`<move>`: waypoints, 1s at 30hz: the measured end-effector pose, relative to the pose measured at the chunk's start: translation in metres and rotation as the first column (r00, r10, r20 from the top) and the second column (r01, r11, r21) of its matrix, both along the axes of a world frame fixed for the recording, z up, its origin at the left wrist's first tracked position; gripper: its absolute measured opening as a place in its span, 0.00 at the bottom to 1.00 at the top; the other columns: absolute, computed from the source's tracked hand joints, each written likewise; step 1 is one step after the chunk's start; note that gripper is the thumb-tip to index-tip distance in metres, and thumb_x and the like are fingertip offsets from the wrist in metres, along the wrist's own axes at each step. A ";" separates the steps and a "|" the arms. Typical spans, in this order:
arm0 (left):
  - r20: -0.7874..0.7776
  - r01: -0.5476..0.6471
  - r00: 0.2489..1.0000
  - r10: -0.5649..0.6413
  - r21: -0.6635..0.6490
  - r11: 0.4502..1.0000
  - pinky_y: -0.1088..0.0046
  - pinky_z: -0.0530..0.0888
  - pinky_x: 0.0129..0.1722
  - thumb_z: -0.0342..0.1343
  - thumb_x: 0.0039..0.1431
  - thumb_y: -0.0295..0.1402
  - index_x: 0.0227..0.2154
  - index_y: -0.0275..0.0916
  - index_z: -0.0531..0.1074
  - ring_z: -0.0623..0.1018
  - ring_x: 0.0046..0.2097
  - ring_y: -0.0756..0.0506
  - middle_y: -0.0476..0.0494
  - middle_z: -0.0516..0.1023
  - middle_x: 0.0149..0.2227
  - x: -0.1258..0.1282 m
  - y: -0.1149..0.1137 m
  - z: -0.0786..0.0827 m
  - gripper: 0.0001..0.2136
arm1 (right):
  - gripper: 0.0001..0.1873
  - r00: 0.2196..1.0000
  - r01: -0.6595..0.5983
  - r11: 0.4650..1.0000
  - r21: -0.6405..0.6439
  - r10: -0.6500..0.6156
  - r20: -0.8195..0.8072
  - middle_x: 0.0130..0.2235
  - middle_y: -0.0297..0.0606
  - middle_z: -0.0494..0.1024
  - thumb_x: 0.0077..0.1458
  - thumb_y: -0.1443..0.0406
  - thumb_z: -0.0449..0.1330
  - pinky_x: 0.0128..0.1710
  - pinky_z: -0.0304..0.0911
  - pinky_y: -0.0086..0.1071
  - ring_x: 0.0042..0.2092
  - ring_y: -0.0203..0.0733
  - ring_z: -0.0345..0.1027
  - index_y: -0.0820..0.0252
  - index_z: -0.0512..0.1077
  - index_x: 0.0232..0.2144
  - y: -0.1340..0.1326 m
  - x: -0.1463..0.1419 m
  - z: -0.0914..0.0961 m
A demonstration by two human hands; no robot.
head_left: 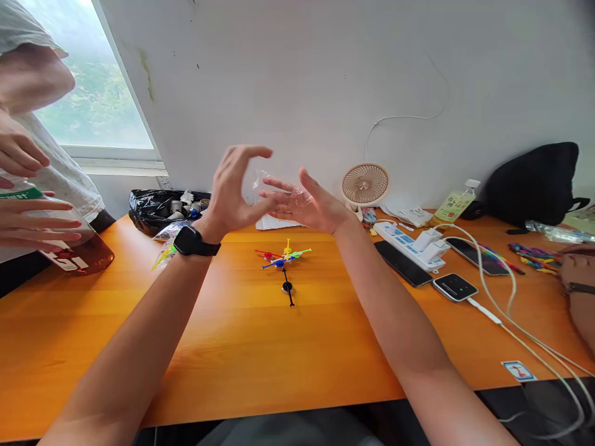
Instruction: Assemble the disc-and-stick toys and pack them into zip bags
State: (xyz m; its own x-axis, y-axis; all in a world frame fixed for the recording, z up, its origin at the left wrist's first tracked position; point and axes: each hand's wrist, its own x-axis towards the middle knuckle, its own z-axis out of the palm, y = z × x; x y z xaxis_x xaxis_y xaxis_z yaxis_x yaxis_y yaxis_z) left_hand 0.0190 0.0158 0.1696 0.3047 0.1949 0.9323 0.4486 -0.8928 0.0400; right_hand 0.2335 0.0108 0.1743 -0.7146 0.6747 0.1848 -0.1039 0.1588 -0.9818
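Both my hands are raised above the orange table (260, 347). My left hand (232, 192), with a black watch (195, 241) on its wrist, has its fingers curled and apart, the thumb next to a thin clear plastic bag (267, 179). My right hand (316, 207) holds that bag, which is draped over its outstretched fingers. On the table below lie a small cluster of coloured plastic sticks (283, 255) and a black stick with a disc (288, 288).
At the left another person's hands hold a bottle of brown liquid (79, 251). A black rubbish bag (153, 207), a small fan (365, 184), a power strip (409, 244), phones (403, 263), white cables (511, 310) and a black bag (534, 183) line the back and right. A third person's hand (579, 272) rests at the right edge.
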 end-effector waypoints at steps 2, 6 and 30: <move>-0.274 -0.011 0.962 -0.003 -0.049 0.999 0.46 0.66 0.66 0.65 0.56 0.56 0.69 0.47 0.61 0.69 0.65 0.31 0.38 0.71 0.65 0.005 0.001 -0.008 0.41 | 0.47 0.997 0.076 0.996 -0.038 -0.076 0.001 0.58 0.47 0.78 0.57 0.28 0.51 0.61 0.69 0.47 0.62 0.55 0.70 0.54 0.73 0.61 0.005 -0.003 -0.003; -0.431 -0.115 0.899 0.072 -0.075 0.991 0.43 0.60 0.69 0.69 0.50 0.55 0.73 0.41 0.53 0.62 0.69 0.27 0.31 0.66 0.68 0.024 0.011 -0.037 0.52 | 0.47 0.987 0.159 0.982 -0.100 -0.159 0.006 0.48 0.49 0.81 0.61 0.29 0.44 0.54 0.72 0.44 0.54 0.52 0.74 0.60 0.76 0.54 0.013 -0.006 -0.012; -0.506 -0.536 0.804 0.313 -0.388 0.750 0.54 0.71 0.49 0.59 0.58 0.45 0.68 0.39 0.60 0.76 0.54 0.29 0.33 0.77 0.53 -0.062 0.082 -0.130 0.37 | 0.17 0.622 0.030 0.922 0.387 -0.320 0.715 0.36 0.40 0.85 0.43 0.59 0.75 0.33 0.61 0.29 0.36 0.41 0.72 0.62 0.86 0.36 0.086 0.046 -0.112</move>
State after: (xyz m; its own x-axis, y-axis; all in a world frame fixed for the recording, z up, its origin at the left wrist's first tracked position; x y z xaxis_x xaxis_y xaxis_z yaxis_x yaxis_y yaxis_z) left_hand -0.0425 0.0974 0.0400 0.3811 0.7849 0.4886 0.8495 -0.5058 0.1500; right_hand 0.2792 0.0965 0.0627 -0.5689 0.8100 -0.1423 0.7084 0.3948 -0.5851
